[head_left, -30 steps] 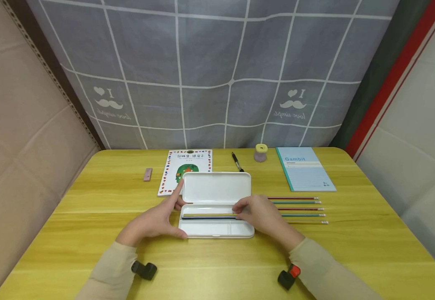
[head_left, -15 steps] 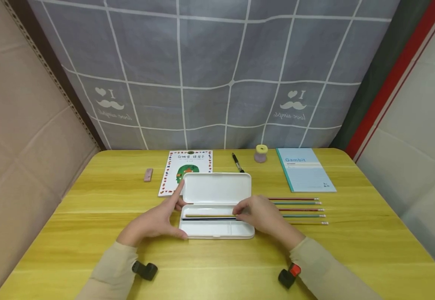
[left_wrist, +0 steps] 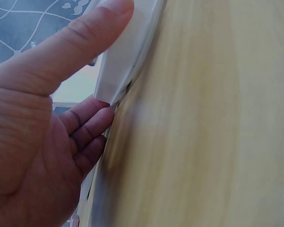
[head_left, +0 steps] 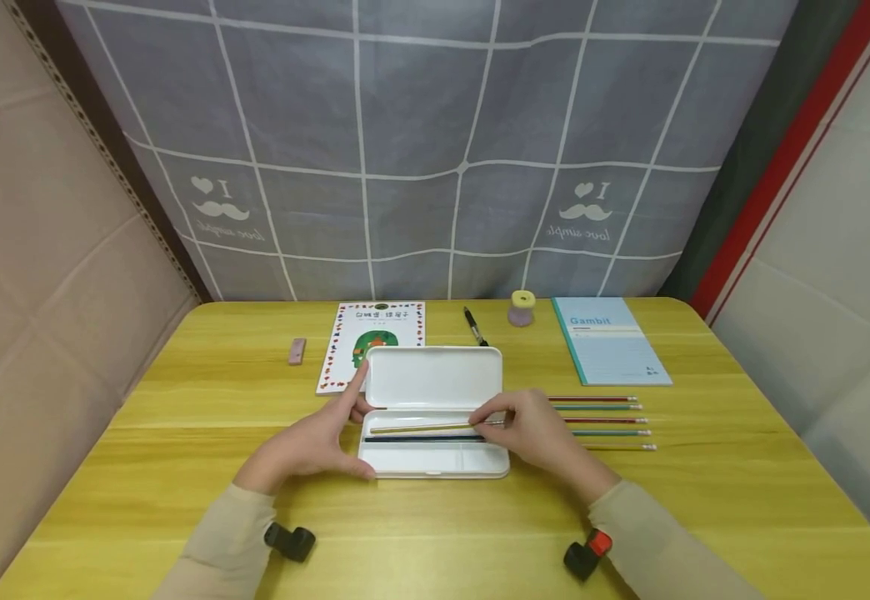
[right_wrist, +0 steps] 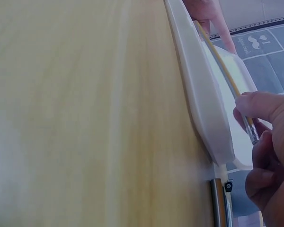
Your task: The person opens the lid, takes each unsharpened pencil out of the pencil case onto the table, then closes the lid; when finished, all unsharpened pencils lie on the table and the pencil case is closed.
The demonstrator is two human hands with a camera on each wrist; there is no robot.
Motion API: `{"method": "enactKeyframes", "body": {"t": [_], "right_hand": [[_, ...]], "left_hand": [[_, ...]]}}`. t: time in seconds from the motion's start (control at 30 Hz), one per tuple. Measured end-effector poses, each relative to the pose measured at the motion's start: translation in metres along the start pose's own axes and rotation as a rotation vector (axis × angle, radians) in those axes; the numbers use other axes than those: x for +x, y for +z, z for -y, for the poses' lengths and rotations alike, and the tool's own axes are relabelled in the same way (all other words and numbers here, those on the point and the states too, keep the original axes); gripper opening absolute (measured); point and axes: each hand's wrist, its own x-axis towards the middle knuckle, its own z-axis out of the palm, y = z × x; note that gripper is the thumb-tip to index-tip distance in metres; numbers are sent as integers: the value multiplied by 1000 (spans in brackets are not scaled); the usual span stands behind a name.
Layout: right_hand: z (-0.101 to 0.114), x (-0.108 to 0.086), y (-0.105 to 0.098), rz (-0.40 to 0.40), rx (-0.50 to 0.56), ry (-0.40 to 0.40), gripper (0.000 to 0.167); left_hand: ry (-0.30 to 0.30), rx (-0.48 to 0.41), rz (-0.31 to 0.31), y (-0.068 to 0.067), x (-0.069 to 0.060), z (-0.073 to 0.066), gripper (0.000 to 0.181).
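Head view: your right hand (head_left: pixel 528 425) pinches a yellow pencil (head_left: pixel 420 428) slantwise over the open white case (head_left: pixel 408 457); a dark pencil-like stick (head_left: pixel 420 439) lies inside, five pencils (head_left: pixel 606 421) lie outside on the table (head_left: pixel 435 533), so most look to be out. Left wrist: your left hand (left_wrist: pixel 47 123) is spread at the case's end, thumb against it. Right wrist: you've got that pencil near its metal-banded end, not yet released.

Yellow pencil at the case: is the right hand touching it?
Touching: the right wrist view shows the right hand pinching the yellow pencil near its metal end.
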Motion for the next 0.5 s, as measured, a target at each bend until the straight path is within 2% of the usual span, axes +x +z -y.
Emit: {"method": "enactKeyframes", "body": {"t": [0.3, 0.5], "right_hand": [[-8, -11, -10, -70, 132, 9, 11], [-16, -21, -18, -116, 177, 22, 9]], "left_hand": [[8, 17, -8, 1, 0, 2, 150], [11, 21, -9, 1, 0, 2, 150]]}}
